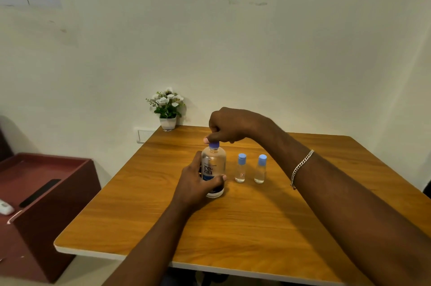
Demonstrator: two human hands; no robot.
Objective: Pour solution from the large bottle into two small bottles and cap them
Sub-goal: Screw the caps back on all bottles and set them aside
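**Two hands on the large bottle, cap coming first**

Judged as the opening or closing of the large bottle (213,169); cannot tell which. Standing upright on the worktop (256,227), just left of the two small bottles (241,168), both capped, little liquid inside. Left hand (198,183) wrapped round the large bottle's body, fingers (220,178) curled and pressing the label. Right hand (229,126) above the large bottle, fingers pinched together on its blue cap (214,144). Next, likely: firm hold below, twisting above.
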